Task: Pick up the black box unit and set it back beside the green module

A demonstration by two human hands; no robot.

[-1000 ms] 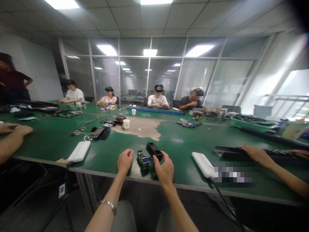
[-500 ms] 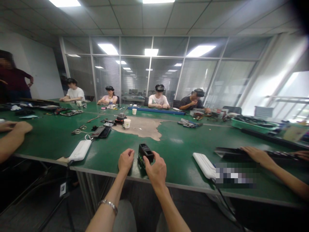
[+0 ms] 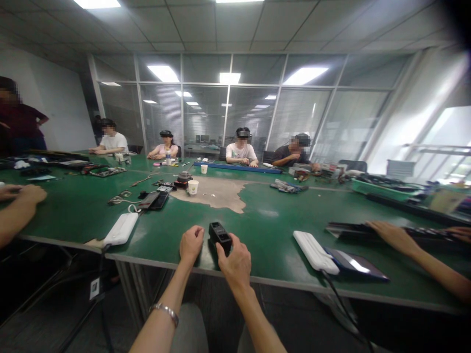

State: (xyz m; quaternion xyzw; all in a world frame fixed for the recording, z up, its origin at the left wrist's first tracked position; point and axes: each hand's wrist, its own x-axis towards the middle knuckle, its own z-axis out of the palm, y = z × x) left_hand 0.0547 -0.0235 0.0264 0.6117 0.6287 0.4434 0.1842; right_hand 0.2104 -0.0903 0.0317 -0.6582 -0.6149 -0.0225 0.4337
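A small black box-shaped device [image 3: 220, 233] is near the front edge of the green table [image 3: 272, 245]. My right hand [image 3: 236, 259] grips its near end between thumb and fingers. To the left of the device, my left hand [image 3: 192, 243] rests at the table edge with its fingers curled together, apart from the device. Whether something small is inside those curled fingers is hidden. A metal bracelet [image 3: 165, 312] is round my left wrist.
White power banks or adapters lie left [image 3: 122, 228] and right [image 3: 315, 252], the right one beside a dark tablet [image 3: 358, 265]. Phones [image 3: 156, 200] and a paper cup [image 3: 193, 187] stand further back. Other people's hands are at both sides.
The black device has tilted and its top face now turns more toward me. My right hand has shifted slightly left with it. My left hand has barely moved.
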